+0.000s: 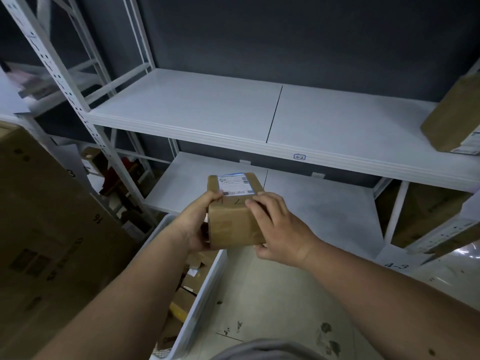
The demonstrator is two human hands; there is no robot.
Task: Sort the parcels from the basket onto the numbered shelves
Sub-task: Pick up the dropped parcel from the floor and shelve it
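Observation:
I hold a small brown cardboard parcel [235, 216] with a white shipping label and a handwritten number on top, in front of the white shelving. My left hand [196, 224] grips its left side and my right hand [278, 227] grips its right side. The upper shelf [207, 110], tagged "4-2" on its front edge, lies just beyond and above the parcel. A lower shelf [324, 211] marked "4-3" sits behind the parcel. The white basket [205, 289] with several more brown parcels stands on the floor below my left arm.
A brown parcel [452, 118] rests at the right end of the upper shelf. A large cardboard box [46, 222] stands at the left. White slotted uprights [65, 81] frame the shelving, with clutter on the floor behind. More boxes [426, 211] sit low at the right.

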